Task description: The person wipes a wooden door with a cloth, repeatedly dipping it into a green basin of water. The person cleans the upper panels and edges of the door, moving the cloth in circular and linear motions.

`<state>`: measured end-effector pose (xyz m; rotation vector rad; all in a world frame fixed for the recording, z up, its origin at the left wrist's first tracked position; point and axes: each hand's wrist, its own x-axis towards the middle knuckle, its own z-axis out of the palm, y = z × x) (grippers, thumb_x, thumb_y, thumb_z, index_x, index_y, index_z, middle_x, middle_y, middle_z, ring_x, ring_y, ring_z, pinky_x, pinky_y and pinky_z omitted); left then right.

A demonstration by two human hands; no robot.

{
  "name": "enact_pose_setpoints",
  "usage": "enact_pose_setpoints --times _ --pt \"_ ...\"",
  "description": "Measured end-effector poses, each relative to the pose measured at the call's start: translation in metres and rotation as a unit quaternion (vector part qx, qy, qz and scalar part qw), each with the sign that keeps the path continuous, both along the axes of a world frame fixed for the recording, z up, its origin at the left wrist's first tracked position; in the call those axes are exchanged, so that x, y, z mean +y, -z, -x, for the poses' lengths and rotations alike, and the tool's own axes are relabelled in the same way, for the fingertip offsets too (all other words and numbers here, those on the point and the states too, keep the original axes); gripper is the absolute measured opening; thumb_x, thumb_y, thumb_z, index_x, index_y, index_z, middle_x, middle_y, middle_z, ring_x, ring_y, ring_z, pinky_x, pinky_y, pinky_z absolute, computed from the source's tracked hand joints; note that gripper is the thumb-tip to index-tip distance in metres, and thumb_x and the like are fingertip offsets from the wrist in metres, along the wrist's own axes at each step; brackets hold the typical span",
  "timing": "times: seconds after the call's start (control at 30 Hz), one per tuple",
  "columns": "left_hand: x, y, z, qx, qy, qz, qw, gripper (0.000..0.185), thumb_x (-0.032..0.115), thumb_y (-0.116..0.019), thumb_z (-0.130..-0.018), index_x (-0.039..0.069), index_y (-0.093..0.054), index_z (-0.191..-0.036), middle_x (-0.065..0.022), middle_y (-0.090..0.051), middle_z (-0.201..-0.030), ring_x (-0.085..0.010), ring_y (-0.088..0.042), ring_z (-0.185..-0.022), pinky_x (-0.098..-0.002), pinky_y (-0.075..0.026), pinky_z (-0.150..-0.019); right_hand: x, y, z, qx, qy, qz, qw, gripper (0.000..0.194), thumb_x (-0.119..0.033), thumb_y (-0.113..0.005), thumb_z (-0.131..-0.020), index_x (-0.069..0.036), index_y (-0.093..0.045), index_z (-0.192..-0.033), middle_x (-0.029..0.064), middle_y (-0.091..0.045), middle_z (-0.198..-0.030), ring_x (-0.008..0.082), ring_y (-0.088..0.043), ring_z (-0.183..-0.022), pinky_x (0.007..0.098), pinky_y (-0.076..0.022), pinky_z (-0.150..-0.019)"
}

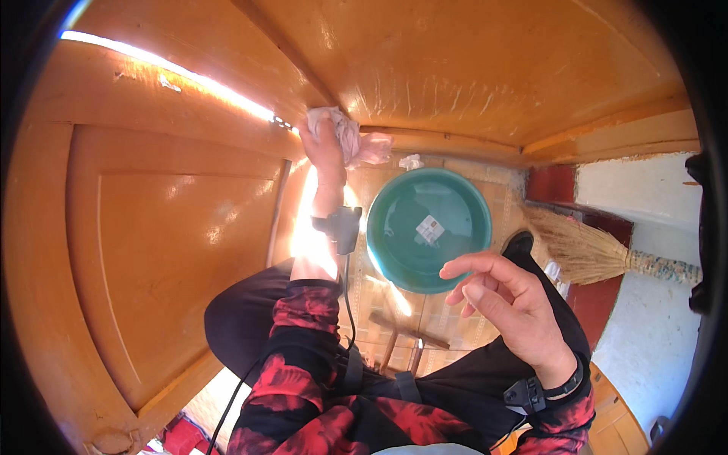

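Note:
My left hand (pixel 325 151) presses a crumpled pale pink cloth (pixel 341 132) against the bottom corner of an orange-brown wooden panel (pixel 432 68), close to the hinge side of a panelled wooden door (pixel 182 244). One end of the cloth hangs out to the right. My right hand (pixel 500 307) is raised with bent, parted fingers and holds nothing; in the picture it overlaps the lower right rim of a round green plastic basin (pixel 427 182). The basin stands on the floor between my legs and appears to hold water, with a white label at its bottom.
A straw broom (pixel 591 247) lies at the right by the red and white wall (pixel 654 296). A small crumpled white piece (pixel 410 162) lies behind the basin. Wooden bars (pixel 408 331) show below the basin. Cables run from devices on both my wrists. Bright light enters at the door's gap.

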<state>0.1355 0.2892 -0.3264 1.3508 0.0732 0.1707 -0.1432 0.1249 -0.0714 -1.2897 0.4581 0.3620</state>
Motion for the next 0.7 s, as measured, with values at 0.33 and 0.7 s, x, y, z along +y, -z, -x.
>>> enact_pose_setpoints --times 0.33,0.7 --pt "0.026 0.109 -0.021 0.275 0.115 0.037 0.954 0.015 0.012 -0.055 -0.093 0.003 -0.059 -0.105 -0.0099 -0.067 -0.09 -0.0195 -0.068 -0.078 -0.0318 -0.058 -0.065 -0.003 -0.001 -0.003 0.018 0.0 0.006 1.0 0.026 -0.011 -0.058 -0.1 0.0 -0.062 -0.123 0.0069 -0.06 -0.114 0.0115 -0.065 -0.097 0.0258 -0.0495 -0.082" --pt "0.037 0.012 -0.01 0.053 0.175 0.191 0.964 0.017 0.012 -0.053 -0.097 0.0 -0.058 -0.108 -0.0086 -0.065 -0.088 -0.0187 -0.067 -0.075 -0.0308 -0.056 -0.066 0.002 -0.003 -0.004 0.003 -0.011 0.004 1.0 0.026 -0.011 -0.058 -0.1 0.0 -0.063 -0.123 0.0071 -0.061 -0.115 0.0112 -0.065 -0.096 0.0257 -0.0492 -0.083"
